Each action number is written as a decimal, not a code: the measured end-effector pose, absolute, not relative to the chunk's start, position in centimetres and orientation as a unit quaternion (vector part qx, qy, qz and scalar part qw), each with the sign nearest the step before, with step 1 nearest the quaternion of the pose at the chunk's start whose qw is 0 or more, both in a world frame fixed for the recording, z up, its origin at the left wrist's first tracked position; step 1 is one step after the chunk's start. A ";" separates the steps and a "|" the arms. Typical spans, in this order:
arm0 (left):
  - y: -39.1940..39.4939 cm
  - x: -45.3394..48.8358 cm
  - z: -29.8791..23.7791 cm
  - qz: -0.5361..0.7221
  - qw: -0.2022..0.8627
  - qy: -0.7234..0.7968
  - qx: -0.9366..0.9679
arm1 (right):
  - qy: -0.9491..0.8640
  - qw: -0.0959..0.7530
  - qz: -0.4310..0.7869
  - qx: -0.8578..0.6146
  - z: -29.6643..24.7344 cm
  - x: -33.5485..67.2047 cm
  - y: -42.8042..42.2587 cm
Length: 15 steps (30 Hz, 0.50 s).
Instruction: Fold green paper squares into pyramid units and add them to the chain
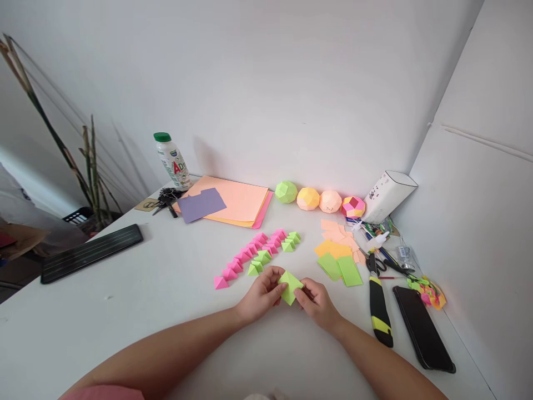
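Both my hands meet over the white table and pinch a folded green paper piece between them. My left hand grips its left side with closed fingers. My right hand holds its right side the same way. Just behind my hands lie rows of folded pink paper units and green paper units. Flat green paper squares and orange paper squares lie to the right.
Several paper balls line the wall. A stack of coloured sheets, keys, a bottle and a black keyboard are at the left. Right: a utility knife, phone, scissors, white box.
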<state>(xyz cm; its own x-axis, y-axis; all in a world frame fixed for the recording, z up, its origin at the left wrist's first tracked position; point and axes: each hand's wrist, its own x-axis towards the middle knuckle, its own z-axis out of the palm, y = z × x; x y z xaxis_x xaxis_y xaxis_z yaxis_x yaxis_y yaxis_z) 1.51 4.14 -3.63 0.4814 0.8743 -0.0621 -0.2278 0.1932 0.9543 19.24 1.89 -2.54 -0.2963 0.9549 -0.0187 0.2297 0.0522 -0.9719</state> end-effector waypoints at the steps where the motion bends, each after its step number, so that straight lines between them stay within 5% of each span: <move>1: 4.1 1.5 -3.7 0.394 0.702 0.319 0.500 | -0.627 0.364 0.504 -0.469 -2.6 19.3 1.9; 15: 4.0 1.3 -3.9 0.379 0.684 0.310 0.541 | -0.596 0.383 0.533 -0.462 -2.7 19.5 2.1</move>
